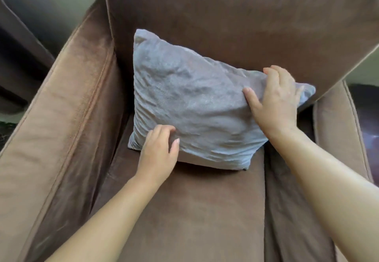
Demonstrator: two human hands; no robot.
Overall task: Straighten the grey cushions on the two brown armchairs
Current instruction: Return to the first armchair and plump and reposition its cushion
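Note:
A grey cushion [190,102] leans against the backrest of a brown armchair [205,210], standing on the seat and twisted so its left corner points up. My right hand [274,102] lies flat on the cushion's upper right part, fingers spread over its top edge. My left hand [159,149] rests on the cushion's lower left corner, fingers slightly curled against the fabric. Neither hand closes around the cushion. Only this one armchair's seat is in view.
The wide left armrest [57,118] and the narrower right armrest [336,130] flank the seat. The tall backrest [246,16] fills the top of the view. Part of another brown upholstered piece [18,57] shows at the far left.

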